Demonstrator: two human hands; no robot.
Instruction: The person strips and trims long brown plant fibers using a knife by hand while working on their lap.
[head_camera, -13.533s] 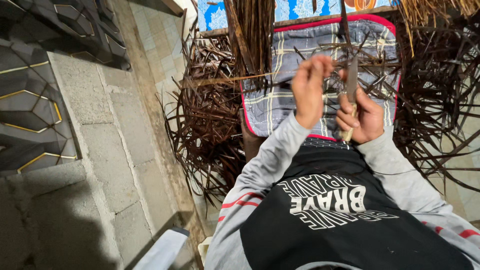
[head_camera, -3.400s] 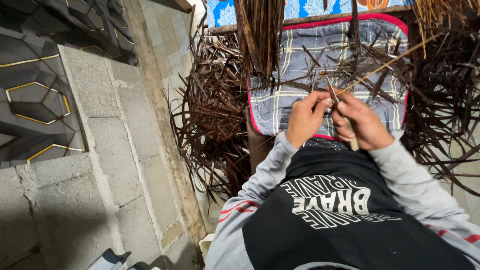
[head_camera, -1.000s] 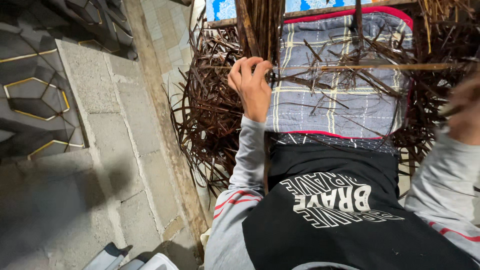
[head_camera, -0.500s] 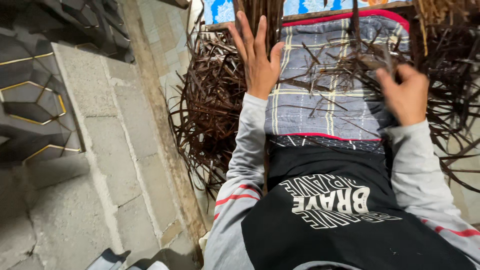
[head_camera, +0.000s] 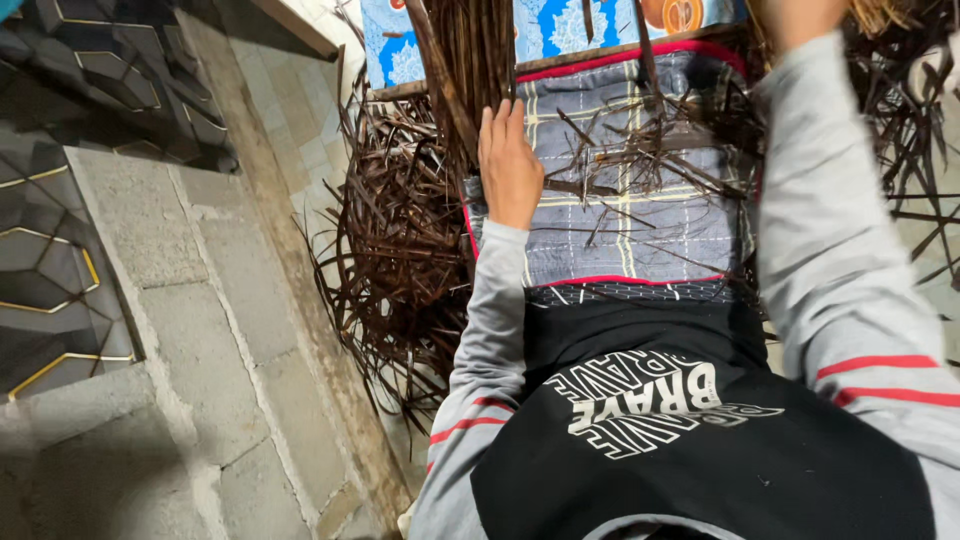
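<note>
We logged a grey long-sleeved top with thin red stripe bands on each sleeve (head_camera: 487, 400), one pair near the left elbow, one pair on the right upper arm. Over the chest sat a black panel (head_camera: 700, 450) carrying white block lettering. Bare left hand (head_camera: 508, 165) showed; right hand (head_camera: 800, 15) was mostly cut off at the frame top. We saw no gloves.

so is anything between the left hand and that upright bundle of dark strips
Nothing visible. The left hand lies flat on the plaid cloth with its fingertips right at the base of the upright bundle of dark strips; loose strips lie only beside it.
</note>
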